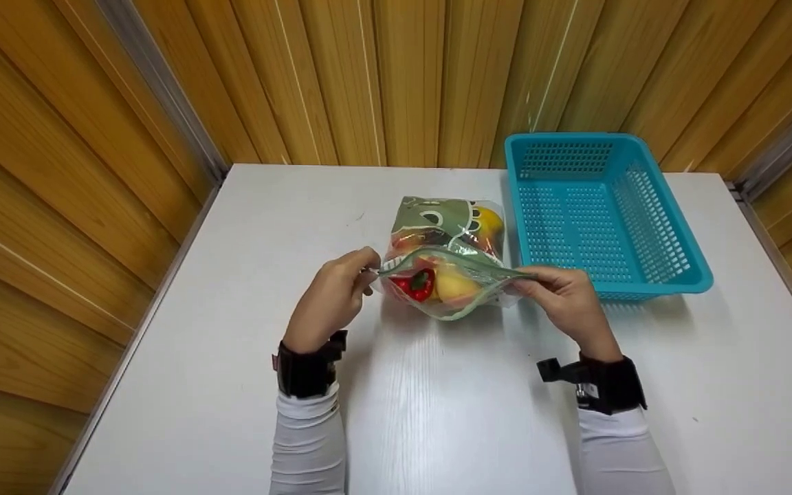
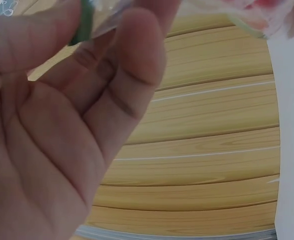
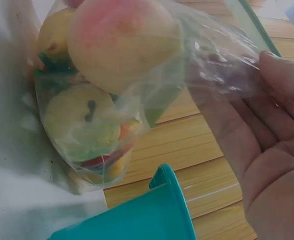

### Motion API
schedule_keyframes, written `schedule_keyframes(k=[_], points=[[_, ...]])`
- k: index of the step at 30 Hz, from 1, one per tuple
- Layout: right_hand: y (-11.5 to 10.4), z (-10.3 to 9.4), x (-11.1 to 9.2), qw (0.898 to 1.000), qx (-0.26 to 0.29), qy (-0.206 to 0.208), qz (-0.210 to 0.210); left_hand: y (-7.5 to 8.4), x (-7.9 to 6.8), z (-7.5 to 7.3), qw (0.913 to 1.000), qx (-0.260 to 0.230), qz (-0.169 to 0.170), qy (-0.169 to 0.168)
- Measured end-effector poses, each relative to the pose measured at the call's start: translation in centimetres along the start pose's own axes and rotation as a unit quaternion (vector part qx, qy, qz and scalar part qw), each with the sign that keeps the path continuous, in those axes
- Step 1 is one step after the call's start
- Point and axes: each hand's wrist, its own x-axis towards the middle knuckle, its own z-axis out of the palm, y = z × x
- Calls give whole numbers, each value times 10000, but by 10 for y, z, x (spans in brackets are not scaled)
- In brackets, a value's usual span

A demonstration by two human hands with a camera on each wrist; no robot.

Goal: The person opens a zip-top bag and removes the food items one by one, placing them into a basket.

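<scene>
A clear zip bag point(image 1: 447, 227) with a green printed pattern lies on the table, its green-edged mouth spread apart toward me. Inside show a red bell pepper point(image 1: 415, 284), a pale yellow fruit point(image 1: 456, 283) and other produce. My left hand point(image 1: 334, 292) pinches the left corner of the bag's mouth between thumb and fingers. At the opposite corner, my right hand point(image 1: 561, 300) pinches the edge. The right wrist view shows a pink and yellow peach point(image 3: 121, 42) through the plastic, with that hand's thumb and fingers on the bag's film.
A teal plastic basket point(image 1: 698, 280) stands at the right, close beside the bag. The white table point(image 1: 231, 344) meets a wood-patterned wall point(image 1: 403, 82) at the back. Each wrist wears a black strap with a camera mount.
</scene>
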Motion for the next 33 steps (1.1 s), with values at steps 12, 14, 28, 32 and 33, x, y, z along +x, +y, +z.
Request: schedule_keyframes(k=[12, 14, 28, 32, 33], points=[[-3, -5, 1, 9988, -293, -54, 377, -13, 13, 20, 9923, -1191, 332, -13], [-4, -5, 1, 9982, -210, 433, 352, -15, 13, 21, 9931, -1138, 251, 149], [-5, -9, -2, 9935, 208, 1103, 185, -25, 22, 32, 9786, -1549, 160, 1342], [-6, -12, -2, 9944, 24, 1029, 232, -27, 21, 33, 9698, -2238, 131, 962], [-6, -14, -3, 9950, -63, 969, 240, -27, 21, 33, 9673, -2368, 134, 893]])
